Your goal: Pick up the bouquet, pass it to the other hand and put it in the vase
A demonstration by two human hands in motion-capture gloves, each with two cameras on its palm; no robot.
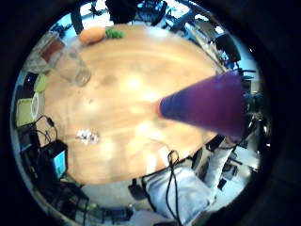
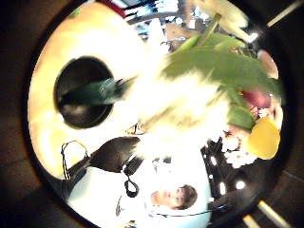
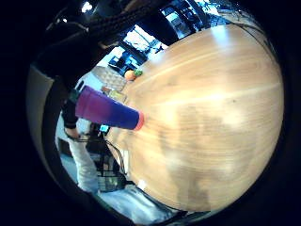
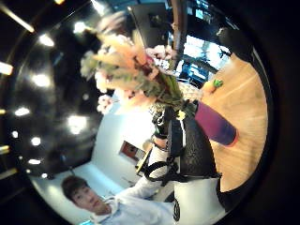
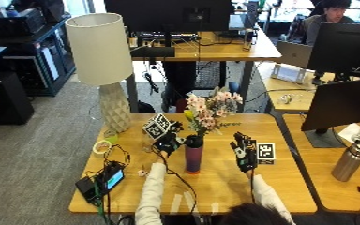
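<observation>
White lamp (image 5: 105, 70) stands at the surface's (image 5: 230, 183) far left corner; tape roll (image 5: 101, 147) beside its base; small screen device (image 5: 108, 179) nearer the front edge.

An office: behind the wooden table (image 5: 273, 185) stand desks with dark monitors (image 5: 345, 47), a laptop (image 5: 294, 54) and computer towers (image 5: 5, 98).

**No readable writing in view**

No word, brand, number or sign can be read in any of the pictures. The vase (image 5: 193, 158) carries no legible label. A small device (image 5: 113, 177) at the near left of the table (image 5: 230, 187) shows a lit screen, but its content is too small to make out.
</observation>
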